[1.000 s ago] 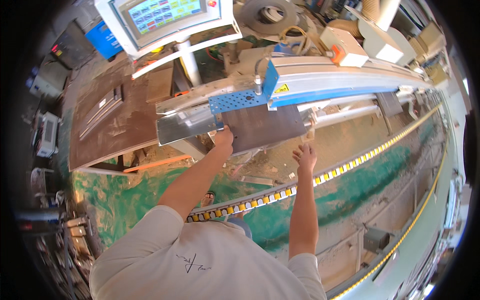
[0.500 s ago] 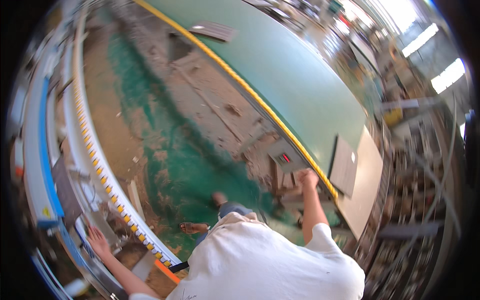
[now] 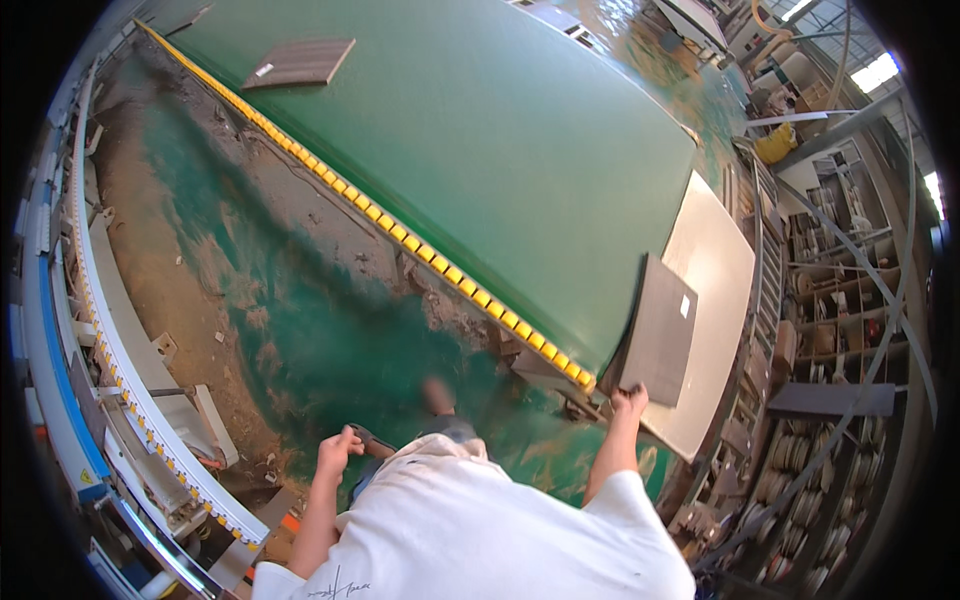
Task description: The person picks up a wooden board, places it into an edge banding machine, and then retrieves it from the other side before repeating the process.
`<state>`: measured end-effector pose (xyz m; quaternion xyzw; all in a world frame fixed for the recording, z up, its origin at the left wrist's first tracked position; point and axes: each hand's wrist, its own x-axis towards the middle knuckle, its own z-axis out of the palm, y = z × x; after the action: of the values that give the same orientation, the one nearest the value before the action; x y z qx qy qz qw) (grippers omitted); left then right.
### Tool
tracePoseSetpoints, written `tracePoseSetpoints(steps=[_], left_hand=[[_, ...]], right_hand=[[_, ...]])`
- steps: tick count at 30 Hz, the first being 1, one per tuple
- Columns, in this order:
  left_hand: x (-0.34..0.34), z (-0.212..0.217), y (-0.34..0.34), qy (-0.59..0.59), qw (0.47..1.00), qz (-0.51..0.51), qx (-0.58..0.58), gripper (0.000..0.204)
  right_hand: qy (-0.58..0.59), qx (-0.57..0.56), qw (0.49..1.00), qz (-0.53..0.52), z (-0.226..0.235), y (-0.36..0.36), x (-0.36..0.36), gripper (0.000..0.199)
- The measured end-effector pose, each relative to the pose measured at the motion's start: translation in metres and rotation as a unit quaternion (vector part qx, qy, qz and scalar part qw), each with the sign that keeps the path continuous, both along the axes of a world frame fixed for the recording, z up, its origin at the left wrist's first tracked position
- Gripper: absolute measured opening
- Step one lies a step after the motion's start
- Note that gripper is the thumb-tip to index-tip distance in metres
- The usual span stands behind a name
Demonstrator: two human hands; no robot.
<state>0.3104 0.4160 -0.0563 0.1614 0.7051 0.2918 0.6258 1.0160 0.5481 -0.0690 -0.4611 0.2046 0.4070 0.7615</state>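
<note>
A flat grey-brown panel (image 3: 660, 330) with a small white label lies at the near right end of the green belt, partly over a pale board (image 3: 716, 265). At the panel's near corner is my right hand (image 3: 629, 399), its fingers closed on the edge. My left hand (image 3: 338, 450) is raised in front of my body at the left, fingers curled in, with nothing visible in it. A second labelled panel (image 3: 305, 62) rests on the green belt (image 3: 500, 150), far to the left. Yellow rollers (image 3: 420, 246) line the belt's near edge.
On the left curves another machine with a white roller rail (image 3: 150, 425) and a blue strip (image 3: 62, 395). Green, dusty floor (image 3: 330, 350) runs between the machines. Racks holding several rolls (image 3: 800, 490) stand at the right, beside a slanting metal bar (image 3: 850, 400).
My left hand has come away from the left machine, inward, and its spread fingers have curled. My right hand has moved from beside the yellow edge to the panel's corner. The view has turned.
</note>
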Motion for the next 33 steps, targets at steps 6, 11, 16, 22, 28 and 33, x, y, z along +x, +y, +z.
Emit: tracePoseSetpoints(steps=[6, 11, 16, 22, 28, 33], left_hand=[[-0.008, -0.011, -0.017, 0.36, 0.927, -0.101, 0.029, 0.054], [-0.058, 0.001, 0.007, 0.27, 0.961, 0.055, -0.001, 0.032], [-0.046, 0.084, 0.023, 0.417, 0.896, 0.101, 0.118, 0.085], [-0.134, 0.163, -0.011, 0.281, 0.876, 0.275, 0.28, 0.059], [-0.223, 0.196, -0.182, 0.273, 0.905, 0.301, 0.125, 0.073], [-0.216, 0.107, -0.387, 0.245, 0.63, 0.73, 0.098, 0.052]], right_hand=[[0.03, 0.338, 0.929, 0.147, 0.069, 0.037, 0.005, 0.032], [-0.198, 0.184, 0.951, 0.148, 0.099, 0.057, -0.013, 0.027], [-0.287, 0.111, 0.886, 0.346, 0.18, 0.043, -0.15, 0.039], [-0.147, 0.208, 0.709, 0.658, 0.244, 0.046, -0.347, 0.067], [-0.173, 0.202, 0.331, 0.905, 0.206, 0.009, -0.589, 0.05], [-0.294, 0.303, 0.098, 0.901, 0.225, -0.131, -0.828, 0.044]])
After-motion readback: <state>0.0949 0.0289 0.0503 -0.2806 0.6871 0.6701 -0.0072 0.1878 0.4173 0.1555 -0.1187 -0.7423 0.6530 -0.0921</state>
